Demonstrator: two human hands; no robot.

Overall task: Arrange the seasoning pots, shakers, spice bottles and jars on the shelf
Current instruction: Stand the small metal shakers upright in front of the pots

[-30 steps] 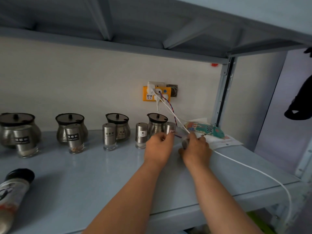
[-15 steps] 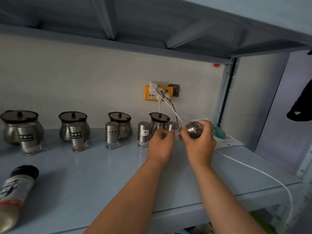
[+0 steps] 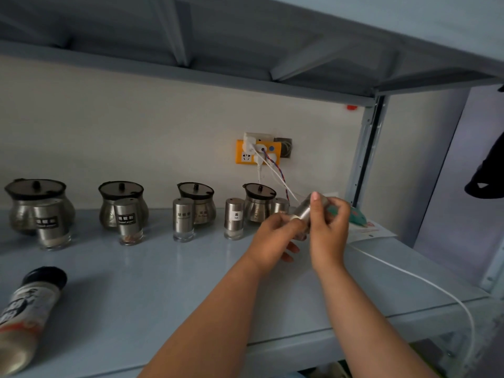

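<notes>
Both hands, left hand (image 3: 275,236) and right hand (image 3: 328,227), grip a steel shaker (image 3: 305,210); another (image 3: 235,217) reads "Salt".

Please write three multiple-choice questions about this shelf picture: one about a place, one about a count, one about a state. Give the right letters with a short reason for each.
1. Where is the bottle with the black cap?
A. Lying at the front left of the shelf
B. Standing beside the socket
C. In the left hand

2. How many lidded steel pots stand along the wall?
A. Two
B. Four
C. Six

3. How is the steel shaker in the hands?
A. Upright on the shelf
B. Tilted, lifted off the shelf
C. Lying flat

Answers:
1 A: the bottle lies on its side at the front left.
2 B: four pots, the leftmost.
3 B: right hand and left hand hold the shaker tilted above the shelf.
</notes>
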